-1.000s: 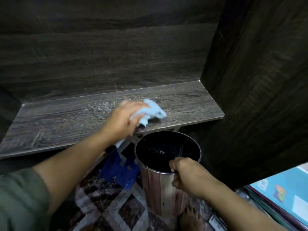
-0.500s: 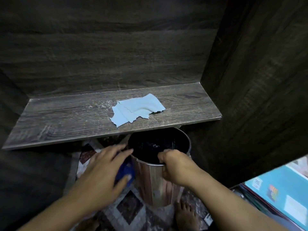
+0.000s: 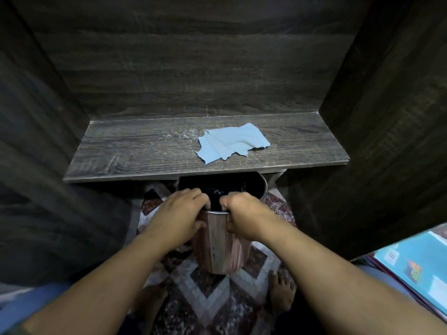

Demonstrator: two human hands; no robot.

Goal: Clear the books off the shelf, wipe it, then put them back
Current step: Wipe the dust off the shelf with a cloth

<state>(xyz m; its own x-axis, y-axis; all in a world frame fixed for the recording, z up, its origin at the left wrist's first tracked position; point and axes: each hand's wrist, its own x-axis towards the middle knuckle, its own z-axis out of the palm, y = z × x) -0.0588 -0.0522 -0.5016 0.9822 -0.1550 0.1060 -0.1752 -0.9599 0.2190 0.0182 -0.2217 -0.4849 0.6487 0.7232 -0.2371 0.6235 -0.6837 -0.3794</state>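
The dark wooden shelf (image 3: 145,151) holds no books. A crumpled light blue cloth (image 3: 232,143) lies on its right half, with pale dust streaks beside it. Below the shelf's front edge stands a metal bin (image 3: 222,247) with a wood-pattern wall and a dark inside. My left hand (image 3: 179,218) grips the bin's near rim on the left, fingers curled over the edge. My right hand (image 3: 242,213) grips the same rim just to the right. A stack of books (image 3: 416,267) with a turquoise cover on top lies at the lower right.
Dark wooden side panels (image 3: 387,117) close in the shelf on both sides, with a back panel behind. The floor (image 3: 212,298) has a diamond tile pattern. A bare foot (image 3: 281,293) stands just under the bin.
My left hand let go of the cloth, left it on the shelf, came down and took hold of the bin's rim. The right hand kept its hold. The view has pulled back.
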